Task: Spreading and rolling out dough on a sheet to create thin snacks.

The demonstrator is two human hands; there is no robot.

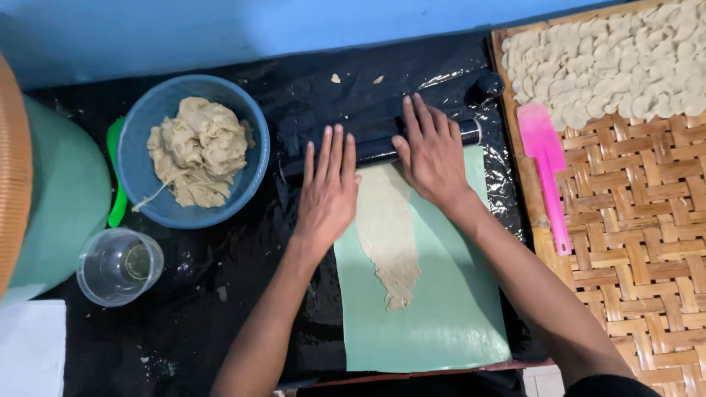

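A black rolling pin (377,149) lies across the far end of a pale green sheet (441,294). My left hand (329,189) and my right hand (431,155) both press flat on the pin, fingers straight and pointing away from me. A long thin strip of beige dough (390,235) stretches over the green sheet from the pin back toward me, between my two forearms.
A blue bowl (140,173) holds a lump of dough (197,151) at the left. A clear cup (120,266) stands nearer me. A woven bamboo tray (640,220) at the right carries several small dough rounds (610,62) and a pink spatula (546,165). Black plastic (243,294) covers the surface.
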